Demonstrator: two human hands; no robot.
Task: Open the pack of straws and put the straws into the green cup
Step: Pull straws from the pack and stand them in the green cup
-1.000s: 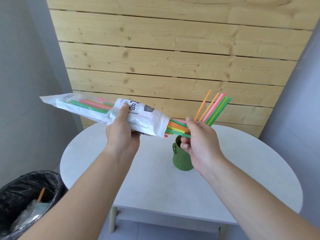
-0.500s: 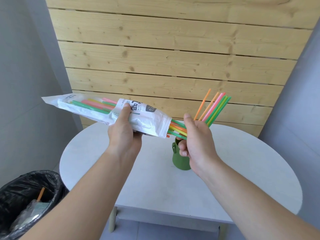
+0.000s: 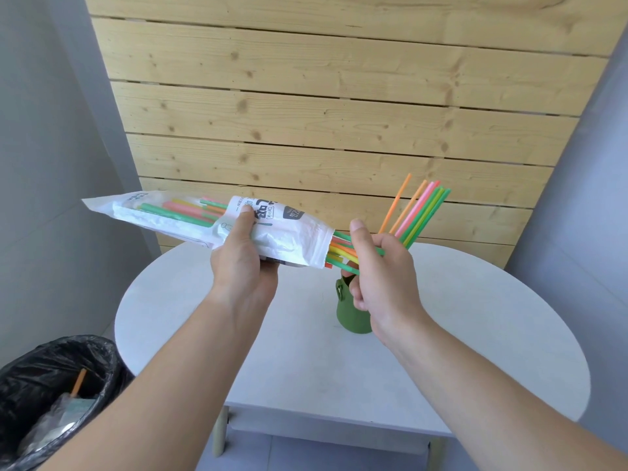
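My left hand (image 3: 243, 266) grips the white straw pack (image 3: 204, 222) around its middle and holds it level above the table, open end to the right. Coloured straw ends (image 3: 339, 253) poke out of that opening. My right hand (image 3: 380, 270) pinches these straw ends between thumb and fingers. Behind and below that hand stands the green cup (image 3: 350, 314) on the table, partly hidden by it. Several straws (image 3: 421, 209) in orange, pink and green lean out of the cup up to the right.
The round white table (image 3: 475, 334) stands against a wooden plank wall (image 3: 339, 113). A bin with a black bag (image 3: 44, 396) sits on the floor at lower left and holds an orange straw and wrappers. Grey walls close in on both sides.
My right hand has closed in on the straw ends at the pack's opening and now pinches them. The pack has shifted slightly right and up with my left hand.
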